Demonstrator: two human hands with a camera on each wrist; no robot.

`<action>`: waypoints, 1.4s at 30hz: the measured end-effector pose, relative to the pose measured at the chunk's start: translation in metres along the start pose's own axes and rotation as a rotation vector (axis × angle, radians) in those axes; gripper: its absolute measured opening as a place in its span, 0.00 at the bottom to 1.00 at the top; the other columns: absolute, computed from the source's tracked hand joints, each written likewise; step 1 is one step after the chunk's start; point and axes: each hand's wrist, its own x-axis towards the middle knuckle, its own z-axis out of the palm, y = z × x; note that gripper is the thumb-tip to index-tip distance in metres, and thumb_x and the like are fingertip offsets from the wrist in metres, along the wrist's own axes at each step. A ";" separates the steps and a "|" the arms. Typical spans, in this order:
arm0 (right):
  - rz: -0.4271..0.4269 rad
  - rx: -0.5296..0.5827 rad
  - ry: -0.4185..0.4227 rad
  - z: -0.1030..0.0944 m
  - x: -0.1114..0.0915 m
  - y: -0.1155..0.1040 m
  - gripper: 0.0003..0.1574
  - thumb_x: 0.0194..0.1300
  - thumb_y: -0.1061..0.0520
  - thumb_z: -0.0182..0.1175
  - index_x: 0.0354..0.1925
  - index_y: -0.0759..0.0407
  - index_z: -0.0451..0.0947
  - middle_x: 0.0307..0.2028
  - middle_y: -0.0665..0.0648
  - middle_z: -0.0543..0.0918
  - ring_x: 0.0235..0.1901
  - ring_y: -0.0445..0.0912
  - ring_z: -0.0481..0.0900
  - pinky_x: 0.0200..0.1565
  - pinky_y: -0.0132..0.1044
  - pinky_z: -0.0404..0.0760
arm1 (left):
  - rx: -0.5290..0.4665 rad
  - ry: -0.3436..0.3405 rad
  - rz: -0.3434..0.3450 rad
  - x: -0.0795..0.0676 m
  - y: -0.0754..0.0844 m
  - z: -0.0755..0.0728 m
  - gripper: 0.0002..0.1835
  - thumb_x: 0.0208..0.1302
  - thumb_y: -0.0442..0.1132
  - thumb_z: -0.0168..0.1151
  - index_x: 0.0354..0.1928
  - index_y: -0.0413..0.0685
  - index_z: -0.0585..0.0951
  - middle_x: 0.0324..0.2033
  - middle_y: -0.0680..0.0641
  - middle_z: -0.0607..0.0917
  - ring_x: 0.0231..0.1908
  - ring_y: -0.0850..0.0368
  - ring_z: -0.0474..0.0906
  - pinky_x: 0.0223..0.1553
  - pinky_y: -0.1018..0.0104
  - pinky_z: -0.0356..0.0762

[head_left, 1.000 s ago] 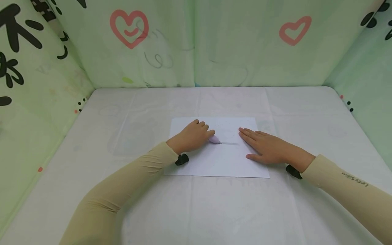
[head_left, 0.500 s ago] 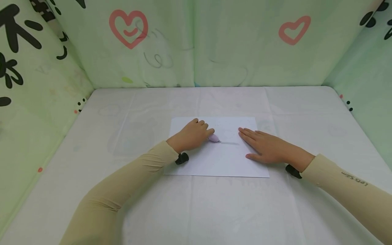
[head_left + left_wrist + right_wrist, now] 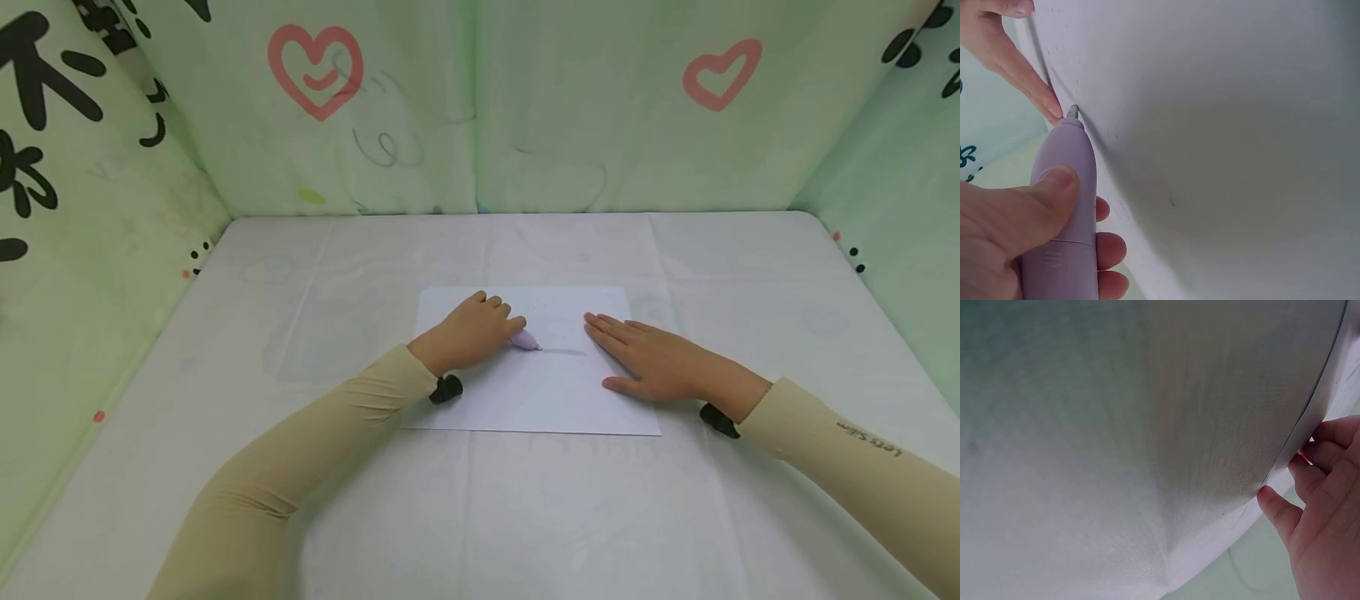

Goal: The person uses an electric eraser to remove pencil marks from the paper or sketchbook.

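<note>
A pale green backdrop (image 3: 570,167) is rising along the far, left and right sides, enclosing the white-covered table (image 3: 570,517). Two beige sleeves are reaching in from the near side, the left sleeve (image 3: 240,483) coming from the near left and the right sleeve (image 3: 847,467) from the near right. A white sheet of paper (image 3: 540,404) is lying flat on the middle of the table. The right hand (image 3: 652,358) is resting on the sheet's right part, its fingers extending close together toward the far left while its thumb is spreading away on the near side. The left hand (image 3: 472,333) is gripping a lavender pen-shaped tool (image 3: 1079,219), its thumb pressing along one side and its fingers curling round the other. The tool is sitting over the sheet's middle, pointing right, between the hands. Its small metal tip (image 3: 1073,111) is hanging at or just above the paper; whether it is touching, one cannot tell. A faint grey streak (image 3: 562,352) is running rightward from there.
</note>
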 end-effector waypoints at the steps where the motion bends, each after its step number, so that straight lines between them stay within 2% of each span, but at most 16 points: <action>1: 0.001 0.002 0.000 0.000 0.000 0.000 0.46 0.68 0.44 0.52 0.71 0.67 0.46 0.73 0.63 0.49 0.72 0.58 0.49 0.68 0.55 0.54 | -0.004 0.000 0.007 0.000 0.000 0.000 0.09 0.69 0.37 0.51 0.48 0.52 0.76 0.36 0.49 0.83 0.37 0.54 0.78 0.40 0.65 0.71; 4: 0.004 0.001 0.000 0.000 -0.001 0.000 0.46 0.68 0.44 0.52 0.71 0.67 0.46 0.73 0.63 0.49 0.72 0.58 0.49 0.68 0.55 0.54 | -0.017 0.020 0.026 0.000 0.001 0.001 0.08 0.68 0.37 0.52 0.46 0.51 0.76 0.35 0.49 0.83 0.35 0.54 0.78 0.39 0.65 0.70; 10: 0.001 0.002 0.002 0.000 -0.001 0.000 0.46 0.68 0.44 0.51 0.71 0.67 0.47 0.73 0.63 0.49 0.72 0.58 0.49 0.68 0.55 0.55 | 0.012 0.051 0.006 0.001 0.001 0.003 0.07 0.69 0.39 0.52 0.46 0.52 0.76 0.33 0.50 0.82 0.34 0.55 0.77 0.38 0.66 0.69; 14: 0.002 0.003 0.000 0.001 -0.001 0.000 0.46 0.68 0.44 0.51 0.71 0.66 0.46 0.73 0.63 0.49 0.72 0.57 0.49 0.68 0.55 0.54 | 0.008 0.063 0.021 0.001 0.002 0.003 0.06 0.68 0.39 0.52 0.44 0.51 0.76 0.32 0.50 0.82 0.33 0.55 0.77 0.37 0.66 0.69; 21: 0.002 0.004 0.005 0.001 -0.001 0.000 0.46 0.68 0.44 0.52 0.71 0.66 0.47 0.73 0.63 0.49 0.72 0.58 0.49 0.68 0.55 0.55 | 0.003 0.025 -0.006 0.001 0.000 0.004 0.08 0.69 0.38 0.51 0.47 0.52 0.76 0.35 0.50 0.83 0.36 0.55 0.77 0.40 0.65 0.69; 26: 0.000 0.001 0.002 0.001 -0.001 0.000 0.46 0.68 0.44 0.51 0.71 0.66 0.47 0.73 0.63 0.49 0.72 0.58 0.49 0.68 0.55 0.55 | 0.007 0.032 0.016 0.001 0.000 0.004 0.08 0.69 0.37 0.51 0.46 0.51 0.76 0.34 0.49 0.83 0.35 0.55 0.77 0.38 0.66 0.69; 34: 0.003 -0.002 -0.003 0.002 0.000 0.001 0.46 0.68 0.44 0.51 0.71 0.66 0.46 0.73 0.63 0.48 0.72 0.58 0.49 0.68 0.55 0.54 | 0.009 0.021 0.009 0.002 0.002 0.001 0.08 0.68 0.41 0.54 0.47 0.52 0.76 0.35 0.49 0.83 0.35 0.55 0.77 0.39 0.66 0.69; 42: 0.002 0.006 -0.005 0.000 0.000 0.000 0.46 0.68 0.44 0.51 0.71 0.66 0.46 0.73 0.63 0.48 0.72 0.58 0.48 0.68 0.55 0.54 | -0.009 0.006 -0.008 0.002 0.001 0.001 0.08 0.69 0.39 0.51 0.47 0.52 0.76 0.35 0.49 0.82 0.35 0.55 0.76 0.39 0.66 0.69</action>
